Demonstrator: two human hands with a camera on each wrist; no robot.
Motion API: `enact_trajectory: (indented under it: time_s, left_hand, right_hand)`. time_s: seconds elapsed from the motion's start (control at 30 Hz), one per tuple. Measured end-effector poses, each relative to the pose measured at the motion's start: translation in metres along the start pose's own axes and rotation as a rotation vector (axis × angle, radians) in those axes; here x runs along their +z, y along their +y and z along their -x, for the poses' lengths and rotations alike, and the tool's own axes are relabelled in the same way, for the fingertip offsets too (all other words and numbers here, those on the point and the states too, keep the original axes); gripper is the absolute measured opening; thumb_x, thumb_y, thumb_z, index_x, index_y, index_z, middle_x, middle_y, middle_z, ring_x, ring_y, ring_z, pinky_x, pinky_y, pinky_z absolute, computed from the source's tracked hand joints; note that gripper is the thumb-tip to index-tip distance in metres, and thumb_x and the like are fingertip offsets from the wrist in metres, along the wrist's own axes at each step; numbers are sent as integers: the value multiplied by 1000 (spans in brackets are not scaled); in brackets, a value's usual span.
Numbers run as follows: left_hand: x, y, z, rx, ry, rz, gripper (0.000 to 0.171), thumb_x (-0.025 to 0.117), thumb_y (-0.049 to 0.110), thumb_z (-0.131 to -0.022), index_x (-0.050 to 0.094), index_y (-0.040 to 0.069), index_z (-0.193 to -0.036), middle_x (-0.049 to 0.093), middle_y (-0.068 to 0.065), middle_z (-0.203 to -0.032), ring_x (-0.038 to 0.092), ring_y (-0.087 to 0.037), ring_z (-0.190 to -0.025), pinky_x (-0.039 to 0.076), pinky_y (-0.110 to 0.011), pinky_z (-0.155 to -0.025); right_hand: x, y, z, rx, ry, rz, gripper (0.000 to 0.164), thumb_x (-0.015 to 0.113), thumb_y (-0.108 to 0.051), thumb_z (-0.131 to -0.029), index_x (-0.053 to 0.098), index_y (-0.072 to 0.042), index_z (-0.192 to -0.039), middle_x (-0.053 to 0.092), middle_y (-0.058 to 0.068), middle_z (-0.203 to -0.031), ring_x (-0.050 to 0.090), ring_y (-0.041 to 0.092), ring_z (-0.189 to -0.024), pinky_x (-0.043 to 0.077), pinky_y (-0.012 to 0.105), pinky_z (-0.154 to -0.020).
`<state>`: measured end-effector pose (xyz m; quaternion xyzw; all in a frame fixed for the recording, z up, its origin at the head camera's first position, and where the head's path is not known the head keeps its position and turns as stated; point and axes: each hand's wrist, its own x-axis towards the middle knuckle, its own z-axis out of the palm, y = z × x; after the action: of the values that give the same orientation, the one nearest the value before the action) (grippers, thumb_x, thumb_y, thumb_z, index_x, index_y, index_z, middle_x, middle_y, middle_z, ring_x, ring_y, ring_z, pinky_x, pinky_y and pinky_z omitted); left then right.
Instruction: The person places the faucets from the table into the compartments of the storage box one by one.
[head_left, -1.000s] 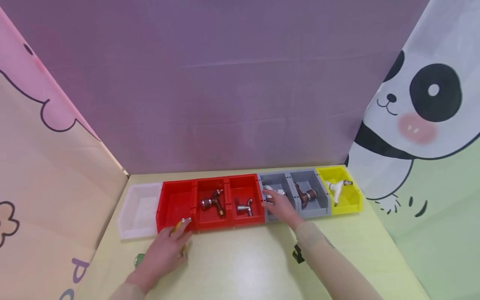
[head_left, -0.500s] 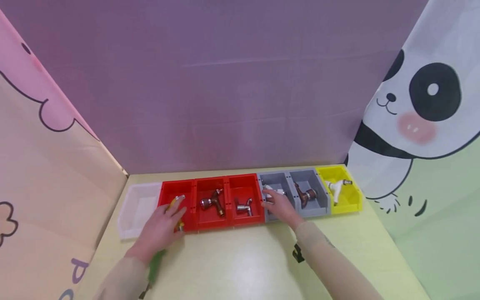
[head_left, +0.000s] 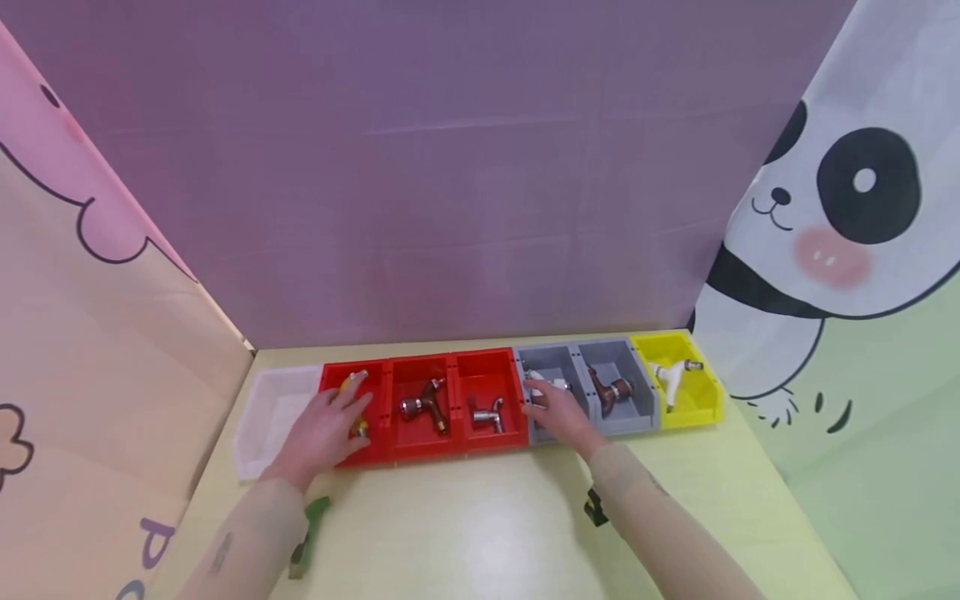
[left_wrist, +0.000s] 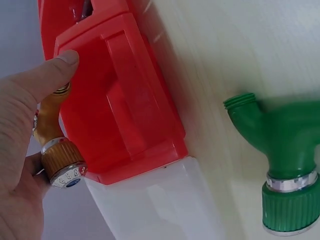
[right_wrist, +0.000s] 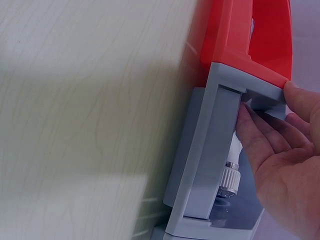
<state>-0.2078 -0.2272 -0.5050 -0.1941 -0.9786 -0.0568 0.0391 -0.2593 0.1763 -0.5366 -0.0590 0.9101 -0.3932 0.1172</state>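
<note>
My left hand (head_left: 321, 432) is over the leftmost red bin (head_left: 375, 375) and holds a yellow-gold tap (left_wrist: 49, 120). In the left wrist view the thumb lies across the tap's upper end, and its ribbed knob hangs near the bin's mouth. My right hand (head_left: 558, 410) grips the side wall of the left grey bin (right_wrist: 200, 160), thumb at the rim and fingers inside. Partly behind those fingers lies a white tap (right_wrist: 231, 172). A green tap (left_wrist: 290, 145) rests on the table, below my left forearm in the head view.
A white bin (head_left: 270, 425) stands at the row's left end. Other bins hold a brown tap (head_left: 426, 406), a chrome tap (head_left: 489, 414), a dark brown tap (head_left: 611, 392) and a white tap (head_left: 672, 379). A small black object (head_left: 596, 507) lies by my right forearm.
My left hand has carried the yellow-gold tap from in front of the row up and over the leftmost red bin, uncovering more of the green tap. The right hand has stayed put.
</note>
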Motion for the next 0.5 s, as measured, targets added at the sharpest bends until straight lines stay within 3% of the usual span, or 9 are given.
enact_trajectory:
  time_s: [0.5]
  left_hand:
    - [8,-3,-14,-29,-25,7,81,90,33,-78,55,8,-147,31,-16,-165,46,-49,-132,49,-58,-105]
  right_hand:
    - [-1,-2,1,11,-5,4,56,68,-19,-99,49,-11,-151,52,14,-152,61,35,-128,55,46,-100]
